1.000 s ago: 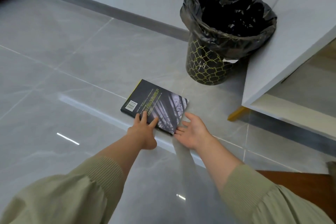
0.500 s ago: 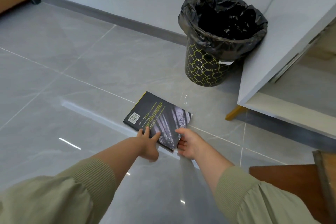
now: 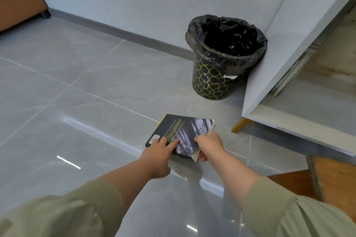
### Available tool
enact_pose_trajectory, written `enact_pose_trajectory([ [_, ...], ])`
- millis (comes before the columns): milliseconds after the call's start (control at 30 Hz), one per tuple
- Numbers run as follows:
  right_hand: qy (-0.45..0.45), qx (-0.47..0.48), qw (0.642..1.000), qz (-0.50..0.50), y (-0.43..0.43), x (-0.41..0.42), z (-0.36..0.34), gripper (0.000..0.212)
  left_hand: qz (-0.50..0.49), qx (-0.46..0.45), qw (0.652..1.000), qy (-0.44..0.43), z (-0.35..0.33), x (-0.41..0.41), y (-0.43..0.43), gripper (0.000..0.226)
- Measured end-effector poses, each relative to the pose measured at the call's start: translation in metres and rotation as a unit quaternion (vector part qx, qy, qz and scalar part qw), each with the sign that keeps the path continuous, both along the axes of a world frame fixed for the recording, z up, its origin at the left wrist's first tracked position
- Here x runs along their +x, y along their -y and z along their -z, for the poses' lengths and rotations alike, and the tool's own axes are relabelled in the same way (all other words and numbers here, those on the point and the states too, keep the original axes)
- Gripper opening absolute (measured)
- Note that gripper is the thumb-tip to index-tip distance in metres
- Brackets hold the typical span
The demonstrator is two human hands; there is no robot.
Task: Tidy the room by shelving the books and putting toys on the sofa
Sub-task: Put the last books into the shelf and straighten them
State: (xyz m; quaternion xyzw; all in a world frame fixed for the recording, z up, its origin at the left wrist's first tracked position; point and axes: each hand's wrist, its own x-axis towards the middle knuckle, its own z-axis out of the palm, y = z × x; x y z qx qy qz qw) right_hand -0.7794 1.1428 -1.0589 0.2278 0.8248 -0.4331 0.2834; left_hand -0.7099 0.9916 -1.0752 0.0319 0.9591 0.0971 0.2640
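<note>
On the grey tiled floor (image 3: 77,102), a little right of the middle of the view, lies a book (image 3: 185,131), and a person reaches forward to it with both arms. Its dark cover faces up — pale tree trunks on one half, lines of yellow print on the other, a white barcode label by the left corner. The left hand (image 3: 159,153) rests on the near left part of the cover with fingers straight, pressing flat rather than gripping. The right hand (image 3: 209,144) is clamped on the book's near right edge: thumb on top of the cover, fingers curled underneath, the pale page edges showing beside them. That right edge is raised off the tiles; whether the far left corner touches the floor cannot be told. Only a strip of cover separates the two hands. Both arms wear pale green sleeves (image 3: 77,213) that end short of the wrists.

Beyond the book stands a black bin (image 3: 212,82) with a yellow net pattern, lined with a black bag (image 3: 204,48) whose rim touches the side of a white cabinet (image 3: 279,34) — the cabinet stands on a yellow leg (image 3: 239,125).
</note>
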Motion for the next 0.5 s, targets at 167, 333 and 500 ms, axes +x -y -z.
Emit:
enact_pose_trajectory([
  [167,-0.028,-0.048,0.997,0.05,-0.013,-0.022,-0.073,0.011,-0.088,0.091,0.988,-0.088,-0.016,-0.02,-0.015,0.066],
  [333,-0.011,-0.126,0.988,0.088,-0.063,-0.029,-0.121,0.017,-0.104,0.113,0.972,-0.177,-0.041,-0.03,-0.042,0.046],
  [500,-0.009,-0.198,0.973,0.115,-0.13,-0.037,-0.164,0.028,-0.188,0.204,0.955,-0.105,-0.074,-0.055,-0.064,0.042],
])
